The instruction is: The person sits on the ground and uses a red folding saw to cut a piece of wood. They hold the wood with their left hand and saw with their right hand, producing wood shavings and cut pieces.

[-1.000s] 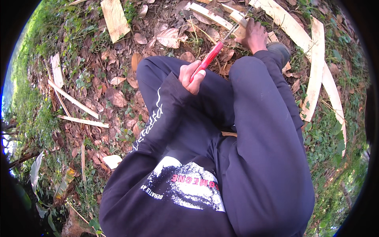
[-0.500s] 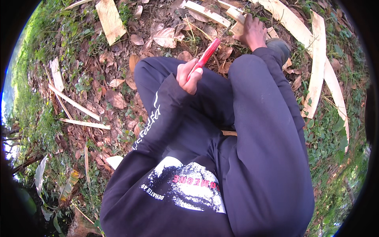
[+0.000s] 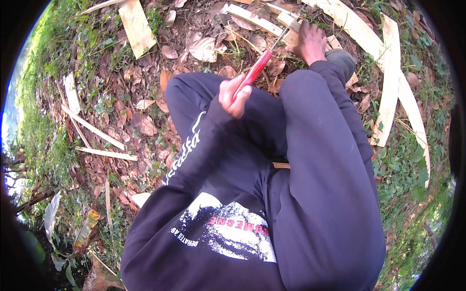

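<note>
Ground (image 3: 145, 121) outdoors is brown soil with dry leaves, grass patches and pale split wood strips (image 3: 388, 87) lying around the person's bent knees. The left hand (image 3: 234, 95) is closed around the red-handled knife (image 3: 255, 72), just left of the right knee. Beyond that knee, the right hand (image 3: 309, 42) presses a wood piece (image 3: 290, 22) down. Compared with half a second ago, the knife is slightly lower.

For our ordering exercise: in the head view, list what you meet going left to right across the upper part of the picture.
Flat wood piece → dry leaf → left hand on the red-handled knife → right hand pressing on wood strips → long pale strip.
</note>
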The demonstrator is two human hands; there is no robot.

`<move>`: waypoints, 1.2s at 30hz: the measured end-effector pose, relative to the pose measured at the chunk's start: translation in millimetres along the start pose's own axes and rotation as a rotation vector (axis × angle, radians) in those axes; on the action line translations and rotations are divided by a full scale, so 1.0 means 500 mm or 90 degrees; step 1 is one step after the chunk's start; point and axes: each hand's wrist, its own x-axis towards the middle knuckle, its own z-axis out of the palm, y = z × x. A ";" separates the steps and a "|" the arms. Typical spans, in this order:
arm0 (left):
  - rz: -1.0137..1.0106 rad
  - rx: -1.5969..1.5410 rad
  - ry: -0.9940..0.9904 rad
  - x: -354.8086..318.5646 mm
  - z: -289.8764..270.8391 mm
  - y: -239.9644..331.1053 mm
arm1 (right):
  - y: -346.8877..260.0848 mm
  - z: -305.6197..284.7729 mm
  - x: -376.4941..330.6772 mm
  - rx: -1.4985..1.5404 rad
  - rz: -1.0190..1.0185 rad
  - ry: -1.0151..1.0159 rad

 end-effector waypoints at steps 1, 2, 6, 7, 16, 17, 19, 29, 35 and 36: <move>-0.015 -0.005 0.016 -0.035 -0.008 -0.015 | 0.004 0.009 0.001 0.005 -0.005 0.007; -0.032 -0.013 0.012 -0.043 -0.012 -0.017 | 0.007 0.017 0.001 0.007 -0.011 0.013; -0.107 -0.068 -0.073 0.145 0.043 0.038 | -0.006 -0.004 -0.011 0.005 -0.016 0.024; -0.057 -0.048 -0.025 0.179 0.070 0.018 | -0.006 0.003 -0.007 0.019 -0.033 0.039; -0.104 -0.037 -0.054 -0.005 -0.011 -0.019 | 0.001 0.010 -0.006 -0.001 -0.011 0.051; -0.100 0.017 -0.061 -0.016 -0.007 -0.037 | 0.003 0.018 -0.003 0.007 -0.013 0.054; -0.094 -0.058 -0.078 0.078 0.027 0.008 | -0.006 0.008 -0.007 0.020 -0.007 0.049; -0.158 -0.220 -0.025 -0.039 -0.018 0.064 | 0.019 0.040 0.001 0.016 -0.015 0.083; -0.206 -0.096 -0.082 0.127 0.035 0.045 | 0.002 0.026 0.000 0.036 -0.026 0.071; -0.113 -0.117 -0.060 0.159 0.051 0.035 | 0.002 0.022 0.003 0.041 -0.023 0.069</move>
